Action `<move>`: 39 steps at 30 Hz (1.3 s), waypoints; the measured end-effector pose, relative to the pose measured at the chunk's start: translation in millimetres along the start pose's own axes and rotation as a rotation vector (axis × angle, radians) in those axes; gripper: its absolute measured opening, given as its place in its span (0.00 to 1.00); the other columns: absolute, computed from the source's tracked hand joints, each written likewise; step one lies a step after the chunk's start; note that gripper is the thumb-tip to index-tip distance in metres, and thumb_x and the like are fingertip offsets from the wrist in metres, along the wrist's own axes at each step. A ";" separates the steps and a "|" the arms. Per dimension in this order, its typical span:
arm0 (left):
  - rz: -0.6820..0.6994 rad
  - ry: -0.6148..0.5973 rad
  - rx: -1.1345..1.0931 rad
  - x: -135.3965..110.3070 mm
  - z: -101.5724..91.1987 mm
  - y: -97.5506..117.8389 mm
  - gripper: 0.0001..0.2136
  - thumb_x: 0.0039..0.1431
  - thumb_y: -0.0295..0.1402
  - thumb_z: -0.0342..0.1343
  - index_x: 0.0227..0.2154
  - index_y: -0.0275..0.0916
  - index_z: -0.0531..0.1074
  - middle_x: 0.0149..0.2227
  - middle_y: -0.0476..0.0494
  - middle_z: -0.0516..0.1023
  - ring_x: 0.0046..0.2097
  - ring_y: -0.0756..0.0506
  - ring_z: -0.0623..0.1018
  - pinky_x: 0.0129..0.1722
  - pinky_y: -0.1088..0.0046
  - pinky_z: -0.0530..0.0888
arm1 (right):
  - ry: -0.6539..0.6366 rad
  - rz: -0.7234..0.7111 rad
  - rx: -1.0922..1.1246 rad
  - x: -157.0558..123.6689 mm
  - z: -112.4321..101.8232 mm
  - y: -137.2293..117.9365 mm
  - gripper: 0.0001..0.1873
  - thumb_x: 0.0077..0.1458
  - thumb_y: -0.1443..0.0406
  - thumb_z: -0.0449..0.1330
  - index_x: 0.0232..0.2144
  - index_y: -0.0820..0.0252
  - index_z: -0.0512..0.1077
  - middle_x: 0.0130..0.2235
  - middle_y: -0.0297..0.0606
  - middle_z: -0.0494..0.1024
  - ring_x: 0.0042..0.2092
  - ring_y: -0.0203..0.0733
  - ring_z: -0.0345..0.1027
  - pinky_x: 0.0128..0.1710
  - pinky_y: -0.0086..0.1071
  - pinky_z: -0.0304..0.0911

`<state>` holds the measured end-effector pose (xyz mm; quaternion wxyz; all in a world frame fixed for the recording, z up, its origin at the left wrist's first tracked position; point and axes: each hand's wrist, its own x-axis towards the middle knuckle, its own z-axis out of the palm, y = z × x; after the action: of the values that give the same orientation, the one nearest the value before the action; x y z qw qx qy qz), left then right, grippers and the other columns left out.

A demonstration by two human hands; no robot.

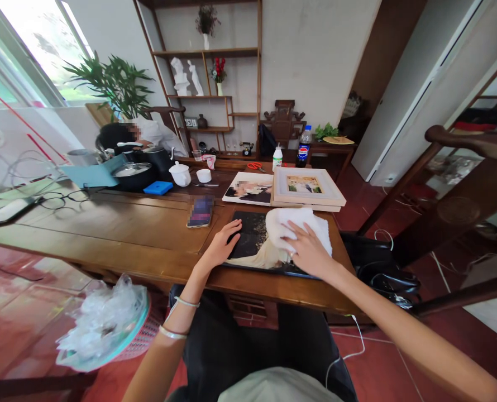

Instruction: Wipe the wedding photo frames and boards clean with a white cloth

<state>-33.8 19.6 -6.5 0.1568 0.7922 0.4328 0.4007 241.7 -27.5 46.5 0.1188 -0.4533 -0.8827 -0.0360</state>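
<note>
A large glossy photo print (248, 239), dark with a pale flowing dress, lies at the table's near edge. On its left side rests my left hand (225, 243), fingers stretched out and holding nothing. My right hand (309, 248) presses a folded white towel (280, 220) onto the print's right part, its fingers spread over the cloth. The towel hides much of the picture. Just behind the print are a second photo print (248, 192) and a pale picture frame (336, 195) with a small photo inside.
A phone (200, 211) lies left of the print. Farther back stand a white bottle (277, 159), a cola bottle (303, 148), red-handled scissors (254, 165), a white lidded pot (180, 174) and a blue box (158, 187). A bag-filled basket (142, 335) stands on the floor. Another person (156, 134) leans over behind the pots.
</note>
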 end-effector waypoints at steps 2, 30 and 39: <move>0.003 -0.005 0.002 0.1 -0.2 1.0 0.17 0.61 0.36 0.45 0.48 0.35 0.70 0.56 0.37 0.67 0.59 0.44 0.66 0.60 0.60 0.61 | -0.034 -0.061 0.041 -24.8 -7.4 -23.8 0.23 0.46 0.73 0.53 0.46 0.57 0.71 0.63 0.40 0.55 0.65 0.50 0.39 0.61 0.55 0.36; 0.019 0.001 0.024 0.9 -0.7 1.9 0.16 0.61 0.35 0.45 0.48 0.34 0.70 0.56 0.36 0.68 0.59 0.42 0.66 0.60 0.59 0.61 | -0.173 -0.223 0.147 -45.4 -20.0 -54.3 0.28 0.44 0.72 0.54 0.50 0.55 0.68 0.65 0.40 0.49 0.65 0.53 0.30 0.59 0.61 0.29; 0.006 -0.011 0.021 0.8 -1.7 0.7 0.17 0.61 0.34 0.46 0.49 0.35 0.69 0.57 0.37 0.67 0.59 0.43 0.65 0.60 0.59 0.60 | -0.036 0.009 0.049 42.3 5.4 -7.9 0.25 0.54 0.67 0.50 0.56 0.55 0.62 0.60 0.46 0.60 0.64 0.54 0.41 0.55 0.65 0.37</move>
<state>-34.5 19.7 -4.6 0.1497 0.7972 0.4340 0.3920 210.7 2.2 51.8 0.1143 -0.4549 -0.8832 -0.0056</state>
